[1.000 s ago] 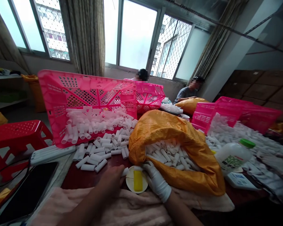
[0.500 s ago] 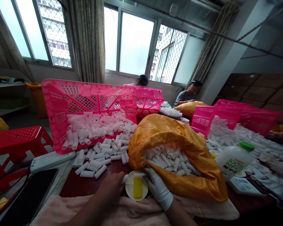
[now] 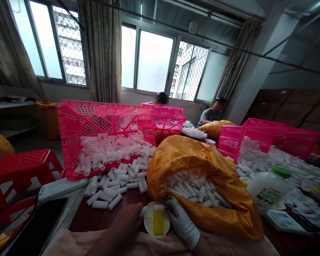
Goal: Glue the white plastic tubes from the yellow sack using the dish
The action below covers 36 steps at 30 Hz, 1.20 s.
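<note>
My bare left hand (image 3: 130,218) is closed at the left of a round pale dish (image 3: 148,231), its fingertips on a short white tube (image 3: 143,212). A yellow block (image 3: 158,222) lies in the dish. Another white tube (image 3: 159,207) lies across the block's far end. My right hand (image 3: 181,222), in a white glove, is at the dish's right side, with its bent fingertips by that tube's end; whether they grip it is unclear. Just beyond, an orange sack (image 3: 202,153) gapes with many white tubes (image 3: 188,188) inside.
A tipped pink crate (image 3: 106,117) spills white tubes at the left. A bottle with a green cap (image 3: 269,188) and a white device (image 3: 285,222) stand at the right. A phone (image 3: 37,227) lies near left. Two people (image 3: 212,115) sit beyond.
The view has tilted up slightly, so the table items appear lower. Both hands remain by the dish, nearly in the same places around it.
</note>
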Available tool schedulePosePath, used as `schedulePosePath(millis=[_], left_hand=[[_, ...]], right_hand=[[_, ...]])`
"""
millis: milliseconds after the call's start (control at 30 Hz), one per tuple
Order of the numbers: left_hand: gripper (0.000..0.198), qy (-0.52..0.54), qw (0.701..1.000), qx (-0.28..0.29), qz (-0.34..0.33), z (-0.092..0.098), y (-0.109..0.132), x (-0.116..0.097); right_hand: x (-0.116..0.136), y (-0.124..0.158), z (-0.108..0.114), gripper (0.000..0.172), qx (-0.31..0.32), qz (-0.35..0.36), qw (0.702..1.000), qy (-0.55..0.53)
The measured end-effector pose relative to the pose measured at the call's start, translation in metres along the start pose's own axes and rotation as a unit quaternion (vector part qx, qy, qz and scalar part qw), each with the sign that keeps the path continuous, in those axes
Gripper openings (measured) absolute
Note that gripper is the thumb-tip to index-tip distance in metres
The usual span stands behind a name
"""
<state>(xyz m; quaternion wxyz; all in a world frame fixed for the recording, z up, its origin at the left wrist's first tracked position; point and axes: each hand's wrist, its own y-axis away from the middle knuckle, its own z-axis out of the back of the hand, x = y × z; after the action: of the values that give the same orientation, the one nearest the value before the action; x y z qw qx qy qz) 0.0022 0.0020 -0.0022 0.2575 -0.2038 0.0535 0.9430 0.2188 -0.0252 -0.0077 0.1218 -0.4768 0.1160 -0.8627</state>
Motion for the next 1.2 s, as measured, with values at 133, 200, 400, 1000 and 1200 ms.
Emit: schedulePosePath(millis=[133,200,400,1000,1200], left_hand=[[0.012,-0.005,1.000,0.001,0.000,0.000,0.000,-0.001],[0.012,-0.012,1.000,0.002,-0.002,0.000,-0.001,-0.001],[0.017,-0.036,0.999,0.005,-0.012,0.002,-0.001,-0.001],[0.017,-0.036,0.995,-0.091,-0.033,0.005,0.003,-0.003],[0.021,0.040,0.993,-0.088,-0.070,0.007,0.007,-0.006]], right_hand=[[-0.003,0.000,0.000,0.021,-0.004,0.016,1.000,-0.003],[-0.008,0.000,-0.002,0.026,0.001,0.003,1.000,0.009],[-0.014,0.000,-0.003,0.022,-0.012,0.017,1.000,-0.005],[-0.001,-0.001,0.002,0.018,-0.111,-0.021,0.981,-0.160],[0.029,0.003,-0.008,0.026,-0.082,-0.116,0.960,-0.241]])
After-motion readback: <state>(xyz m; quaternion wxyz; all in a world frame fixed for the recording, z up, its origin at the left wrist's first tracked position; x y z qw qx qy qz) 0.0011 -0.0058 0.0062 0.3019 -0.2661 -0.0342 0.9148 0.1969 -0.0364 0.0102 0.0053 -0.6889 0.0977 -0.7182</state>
